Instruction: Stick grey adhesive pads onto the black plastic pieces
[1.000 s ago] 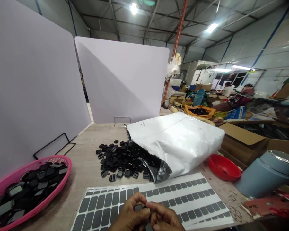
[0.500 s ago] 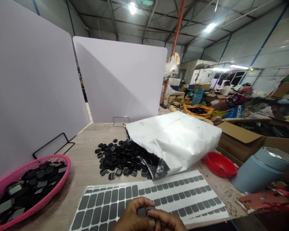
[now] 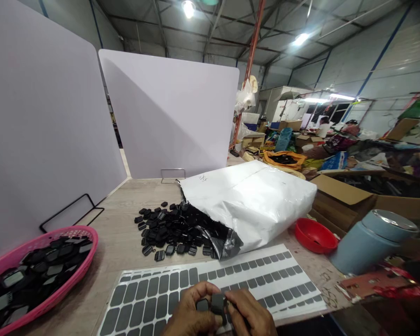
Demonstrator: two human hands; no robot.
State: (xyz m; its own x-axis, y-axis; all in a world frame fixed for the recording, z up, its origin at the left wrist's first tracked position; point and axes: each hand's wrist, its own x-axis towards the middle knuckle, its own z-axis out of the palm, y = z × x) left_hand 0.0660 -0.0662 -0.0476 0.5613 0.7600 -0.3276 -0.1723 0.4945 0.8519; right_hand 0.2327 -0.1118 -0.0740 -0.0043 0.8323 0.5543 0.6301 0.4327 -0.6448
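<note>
Both my hands meet at the bottom middle of the view, over a white sheet of grey stickers (image 3: 231, 280). My left hand (image 3: 191, 315) and my right hand (image 3: 252, 315) are closed together on a small black plastic piece (image 3: 217, 304), held between the fingertips. A heap of the same black pieces (image 3: 171, 228) spills onto the wooden table from the torn mouth of a white plastic bag (image 3: 252, 200). A pink basket (image 3: 38, 273) at the left holds several black pieces with grey faces.
White divider panels (image 3: 168, 112) stand along the left and back of the table. A red bowl (image 3: 315, 235) and a grey-blue lidded canister (image 3: 371, 242) sit at the right, with cardboard boxes (image 3: 346, 196) behind. People work in the cluttered far background.
The view has shifted slightly, so the table things sit a little further left. My hands stay together, and the black piece now shows more clearly between the fingertips.
</note>
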